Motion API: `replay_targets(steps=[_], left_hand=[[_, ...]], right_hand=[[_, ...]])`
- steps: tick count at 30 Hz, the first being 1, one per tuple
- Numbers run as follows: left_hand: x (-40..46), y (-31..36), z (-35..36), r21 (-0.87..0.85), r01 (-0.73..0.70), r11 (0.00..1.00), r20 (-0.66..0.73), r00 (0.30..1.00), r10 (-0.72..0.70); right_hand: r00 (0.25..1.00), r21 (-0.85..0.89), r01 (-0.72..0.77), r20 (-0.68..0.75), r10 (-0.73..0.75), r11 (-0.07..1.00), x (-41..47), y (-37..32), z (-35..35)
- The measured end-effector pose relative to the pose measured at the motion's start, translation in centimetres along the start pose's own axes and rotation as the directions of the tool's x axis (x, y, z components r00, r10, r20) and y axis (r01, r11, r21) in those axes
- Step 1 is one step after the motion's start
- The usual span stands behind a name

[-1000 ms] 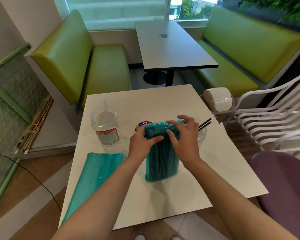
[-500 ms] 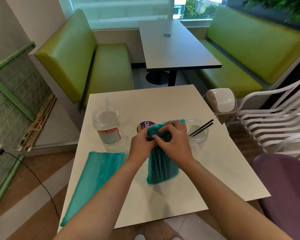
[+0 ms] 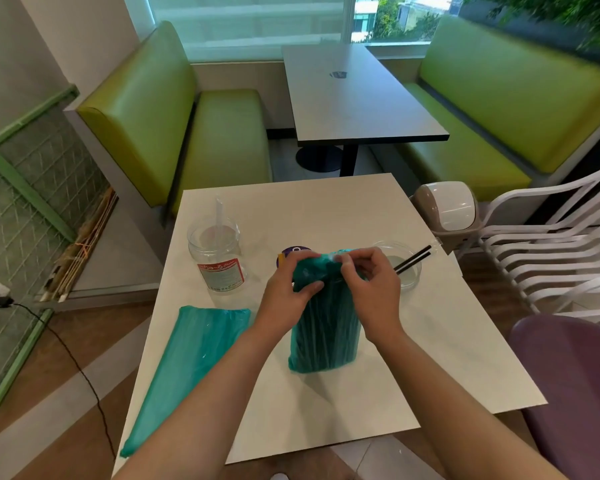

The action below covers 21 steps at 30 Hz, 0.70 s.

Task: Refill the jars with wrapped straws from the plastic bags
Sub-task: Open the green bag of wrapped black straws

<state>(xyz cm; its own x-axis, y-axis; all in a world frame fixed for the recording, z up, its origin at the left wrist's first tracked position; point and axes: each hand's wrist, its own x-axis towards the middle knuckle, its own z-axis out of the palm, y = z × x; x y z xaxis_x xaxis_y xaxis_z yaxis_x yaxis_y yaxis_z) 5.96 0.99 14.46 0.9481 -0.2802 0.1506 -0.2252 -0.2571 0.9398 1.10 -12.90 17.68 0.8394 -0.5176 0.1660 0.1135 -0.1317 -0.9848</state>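
The step in hand is judged to be the opening of a bag: a teal plastic bag packed with dark straws [image 3: 323, 327] is stood on the white square surface [image 3: 430, 358], near its middle, and its gathered top is being worked. The left hand [image 3: 286, 289] is wrapped round the bag's upper end, fingers curled on the plastic. The right hand [image 3: 368, 282] pinches the bunched top between thumb and fingertips. A clear plastic jar with a red-and-white label [image 3: 219, 258] stands to the left, near the bag, with a single pale straw in it. A second, low clear jar holding two black straws [image 3: 407, 268] is seen behind the right hand. Another flat teal plastic bag [image 3: 191, 368] lies at the surface's left edge.

Next, the top is to be pulled open and a bundle drawn out toward a jar.

Compared with half a second ago, the right hand's fingers are lifted higher at the bag's top, and the bag stands where it stood.
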Motion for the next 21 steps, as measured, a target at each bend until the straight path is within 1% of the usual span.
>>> replay_targets(steps=[2,5,10,13,15,19,21], left_hand=[[0.1,0.1,0.0,0.059,-0.082,0.995,0.022,0.997,0.081],[0.1,0.0,-0.2,0.086,-0.110,0.990,0.001,0.994,0.110],[0.2,-1.2,-0.8,0.115,-0.084,0.990,-0.067,0.994,0.092],[0.1,-1.3,-0.9,0.113,-0.066,0.991,-0.047,0.996,0.072],[0.1,-0.9,-0.5,0.080,-0.049,0.996,-0.041,0.998,0.053],[0.5,-0.3,0.4,0.064,-0.011,0.998,-0.106,0.994,0.018],[0.8,-0.2,0.6,0.078,0.022,0.997,-0.133,0.991,-0.011]], right_hand=[[1.000,0.012,-0.014,0.012,0.014,1.000,0.0,-0.1,0.0],[0.999,0.025,-0.041,0.012,0.040,0.999,0.1,-0.3,-0.1],[0.992,0.053,-0.086,-0.090,0.090,0.995,1.1,0.0,-1.3],[0.996,0.071,-0.078,-0.037,0.081,0.994,1.5,0.1,-1.6],[0.998,0.055,-0.069,0.006,0.069,0.996,1.5,0.2,-1.4],[0.986,0.046,-0.165,0.042,0.164,0.985,1.4,0.2,-1.0],[0.985,0.030,-0.169,0.048,0.168,0.985,1.4,0.1,-1.0]])
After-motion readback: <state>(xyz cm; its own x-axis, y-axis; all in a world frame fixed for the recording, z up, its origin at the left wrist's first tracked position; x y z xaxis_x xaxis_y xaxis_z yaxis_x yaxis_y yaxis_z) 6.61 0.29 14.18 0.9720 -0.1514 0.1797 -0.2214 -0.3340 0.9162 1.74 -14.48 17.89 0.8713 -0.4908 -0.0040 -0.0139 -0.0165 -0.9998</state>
